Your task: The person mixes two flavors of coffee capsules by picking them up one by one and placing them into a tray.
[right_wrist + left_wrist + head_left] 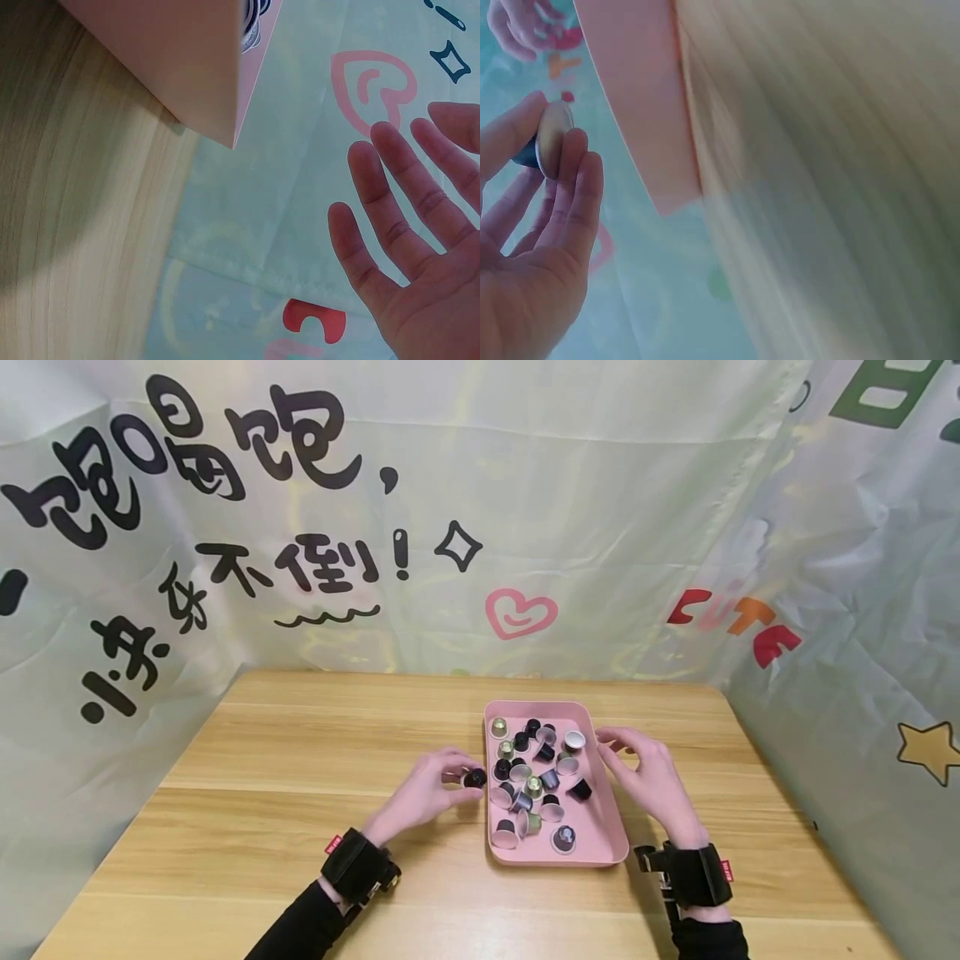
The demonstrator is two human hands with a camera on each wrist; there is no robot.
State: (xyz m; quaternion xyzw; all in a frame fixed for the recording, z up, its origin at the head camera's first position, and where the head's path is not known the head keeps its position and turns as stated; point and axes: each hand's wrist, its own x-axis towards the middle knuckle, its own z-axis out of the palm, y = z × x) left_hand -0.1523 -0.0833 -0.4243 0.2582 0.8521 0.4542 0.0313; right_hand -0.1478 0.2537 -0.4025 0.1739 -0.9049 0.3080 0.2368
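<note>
A pink tray on the table holds many coffee capsules, some upright, some tipped on their sides. Just beyond its left rim, my left hand pinches a black coffee capsule between thumb and fingers. The left wrist view shows that capsule's pale round lid gripped by the fingertips. My right hand is at the tray's right rim, its fingers relaxed and holding nothing. In the right wrist view, the fingers of the right hand are spread loosely. Whether they touch the rim cannot be told.
The wooden table extends on both sides of the tray. A printed cloth hangs behind the table and along its right side. Both wrists wear black camera straps.
</note>
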